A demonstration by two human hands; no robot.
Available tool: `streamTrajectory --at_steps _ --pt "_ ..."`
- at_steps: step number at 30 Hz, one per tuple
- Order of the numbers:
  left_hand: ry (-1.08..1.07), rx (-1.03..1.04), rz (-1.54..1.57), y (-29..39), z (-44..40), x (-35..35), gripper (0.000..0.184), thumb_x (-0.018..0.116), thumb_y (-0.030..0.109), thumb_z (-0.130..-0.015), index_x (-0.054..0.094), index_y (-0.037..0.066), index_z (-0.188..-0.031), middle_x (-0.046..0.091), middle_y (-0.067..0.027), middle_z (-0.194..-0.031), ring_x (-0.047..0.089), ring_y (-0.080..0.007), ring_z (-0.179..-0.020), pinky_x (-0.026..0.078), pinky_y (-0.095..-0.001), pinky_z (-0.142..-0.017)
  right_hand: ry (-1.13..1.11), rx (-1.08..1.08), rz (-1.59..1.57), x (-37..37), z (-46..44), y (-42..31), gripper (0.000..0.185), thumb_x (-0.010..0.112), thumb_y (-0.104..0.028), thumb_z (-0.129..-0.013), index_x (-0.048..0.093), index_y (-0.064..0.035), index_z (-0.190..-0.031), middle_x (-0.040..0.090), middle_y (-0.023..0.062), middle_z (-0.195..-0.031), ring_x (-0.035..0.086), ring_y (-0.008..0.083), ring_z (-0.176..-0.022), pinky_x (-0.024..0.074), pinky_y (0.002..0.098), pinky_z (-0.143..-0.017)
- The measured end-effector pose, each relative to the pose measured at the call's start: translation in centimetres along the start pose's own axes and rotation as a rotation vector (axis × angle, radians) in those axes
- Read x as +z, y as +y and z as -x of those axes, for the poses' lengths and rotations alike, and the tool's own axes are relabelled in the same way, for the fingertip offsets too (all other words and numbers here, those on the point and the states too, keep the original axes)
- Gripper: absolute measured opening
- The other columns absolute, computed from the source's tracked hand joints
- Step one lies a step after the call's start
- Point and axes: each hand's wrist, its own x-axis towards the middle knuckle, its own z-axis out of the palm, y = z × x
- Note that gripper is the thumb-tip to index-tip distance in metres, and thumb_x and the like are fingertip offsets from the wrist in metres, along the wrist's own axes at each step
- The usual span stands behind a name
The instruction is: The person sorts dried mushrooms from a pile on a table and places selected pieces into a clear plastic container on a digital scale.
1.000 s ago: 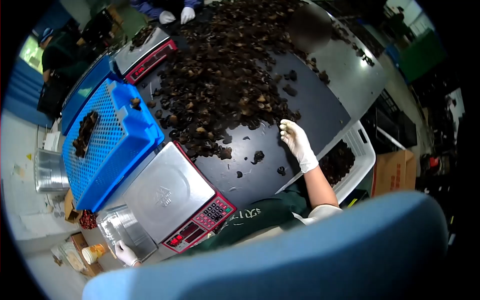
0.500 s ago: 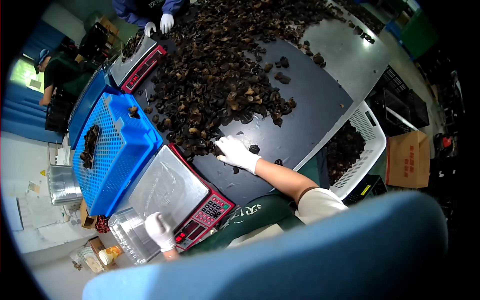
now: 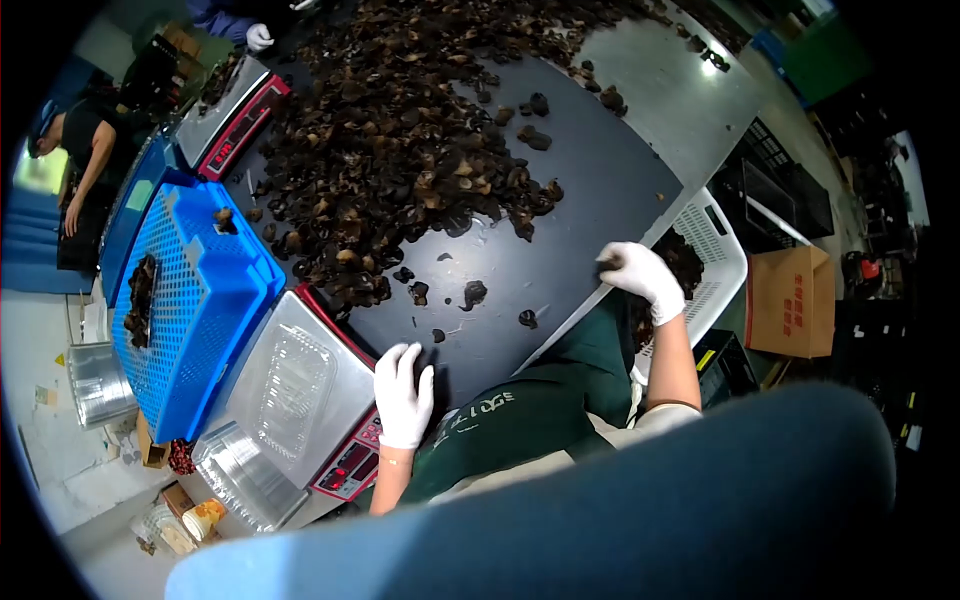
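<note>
My right hand [image 3: 648,282], in a white glove, is closed at the table's right edge beside the white basket. Between its fingertips is a small dark piece of wood ear mushroom [image 3: 608,262]. My left hand [image 3: 402,400], also gloved, has its fingers stretched out and appears to hold nothing. It hovers near the front of the dark tabletop [image 3: 590,160], next to the red and silver scale [image 3: 346,472]. A large heap of brown-black wood ear mushrooms [image 3: 400,150] covers the tabletop ahead, with several loose pieces [image 3: 473,294] lying nearer me.
A clear plastic tray [image 3: 295,390] lies on the scale, with stacked clear trays [image 3: 245,480] beside it. Left stands a blue perforated basket [image 3: 190,300]. The white basket [image 3: 735,262] at right holds dark mushrooms; beyond is a cardboard box [image 3: 792,300]. Another person's gloved hand [image 3: 259,38] is across the table.
My right hand has moved from the heap's near edge rightward to the white basket, now pinching a dark piece. My left hand has moved right from the stacked trays, and its fingers have spread.
</note>
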Motion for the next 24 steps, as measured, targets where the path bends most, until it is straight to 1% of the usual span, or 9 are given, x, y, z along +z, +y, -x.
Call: streamTrajectory --at_steps 2,7,9,11,14,18,20,22,24 --pt "-0.131 0.033 -0.135 0.7 -1.7 0.9 0.041 0.070 0.016 -0.082 0.060 0.005 -0.120 0.056 -0.0181 -0.117 0.055 -0.0358 -0.105 0.045 -0.0436 -0.094 0.220 0.159 0.601 0.1 2.6 1.4 0.025 0.071 -0.024 -0.070 0.071 -0.0083 -0.090 0.070 0.0115 -0.088 0.068 0.0296 -0.084 0.0545 0.0391 -0.077" --pt "-0.318 -0.031 -0.203 -1.1 -2.6 6.4 0.047 0.070 0.018 -0.081 0.056 0.010 -0.125 0.055 -0.0163 -0.115 0.058 -0.0341 -0.096 0.052 -0.0408 -0.080 0.155 -0.206 -0.079 5.2 3.3 -3.3 0.026 0.070 -0.020 -0.078 0.069 -0.0078 -0.101 0.068 0.0112 -0.094 0.068 0.0294 -0.086 0.0544 0.0358 -0.079" --pt "-0.310 -0.018 -0.218 -1.9 -2.4 8.0 0.030 0.067 0.012 -0.082 0.058 0.009 -0.110 0.056 -0.0139 -0.109 0.059 -0.0335 -0.093 0.053 -0.0396 -0.075 0.120 -0.446 -0.072 9.8 2.5 -4.8 0.041 0.073 -0.026 -0.078 0.063 -0.0116 -0.114 0.064 0.0089 -0.108 0.066 0.0273 -0.092 0.0545 0.0352 -0.079" --pt "-0.304 0.004 -0.218 -2.8 -2.9 8.8 0.022 0.065 0.009 -0.082 0.058 0.009 -0.102 0.057 -0.0135 -0.103 0.060 -0.0331 -0.090 0.052 -0.0392 -0.073 0.076 -0.583 -0.044 14.3 1.0 -4.9 0.024 0.071 -0.018 -0.078 0.061 -0.0114 -0.100 0.059 0.0086 -0.093 0.064 0.0266 -0.085 0.0535 0.0382 -0.075" --pt "-0.105 0.022 0.016 -3.5 -4.5 8.2 0.012 0.059 -0.003 -0.081 0.059 0.006 -0.089 0.057 -0.0154 -0.083 0.060 -0.0339 -0.080 0.051 -0.0396 -0.073 0.013 -0.613 -0.262 15.8 -1.4 -5.6 0.017 0.064 -0.010 -0.080 0.058 -0.0126 -0.096 0.056 0.0081 -0.097 0.062 0.0253 -0.087 0.0531 0.0373 -0.073" --pt "0.024 -0.077 -0.059 -3.2 -9.2 6.5 0.029 0.058 -0.001 -0.084 0.059 0.004 -0.113 0.057 -0.0170 -0.105 0.059 -0.0361 -0.097 0.049 -0.0396 -0.086 0.221 -0.685 -0.275 16.0 -4.6 -9.1 0.017 0.059 -0.007 -0.082 0.058 -0.0123 -0.098 0.056 0.0084 -0.099 0.062 0.0266 -0.086 0.0529 0.0376 -0.074" --pt "0.018 -0.085 -0.186 -5.3 -10.3 8.1 0.044 0.061 0.011 -0.088 0.050 0.002 -0.130 0.050 -0.0222 -0.125 0.055 -0.0407 -0.105 0.047 -0.0436 -0.091 0.216 -0.664 0.004 16.8 -5.7 -10.1 0.018 0.056 -0.006 -0.082 0.057 -0.0120 -0.099 0.056 0.0076 -0.102 0.061 0.0268 -0.085 0.0528 0.0385 -0.075" --pt "0.014 -0.122 -0.352 -6.2 -10.3 10.1 0.051 0.065 0.017 -0.088 0.048 0.003 -0.134 0.049 -0.0235 -0.127 0.054 -0.0423 -0.103 0.048 -0.0448 -0.090 0.120 -0.663 0.048 16.5 -6.3 -10.1 0.018 0.055 -0.005 -0.082 0.058 -0.0106 -0.099 0.058 0.0079 -0.098 0.063 0.0272 -0.086 0.0524 0.0392 -0.075" --pt "-0.090 -0.203 -0.392 -5.0 -10.4 10.5 0.041 0.067 0.016 -0.086 0.053 0.006 -0.123 0.051 -0.0205 -0.120 0.055 -0.0402 -0.101 0.048 -0.0453 -0.087 0.029 -0.590 -0.388 16.7 -6.9 -8.8 0.018 0.057 -0.005 -0.081 0.059 -0.0083 -0.098 0.061 0.0097 -0.093 0.064 0.0274 -0.086 0.0524 0.0380 -0.076"
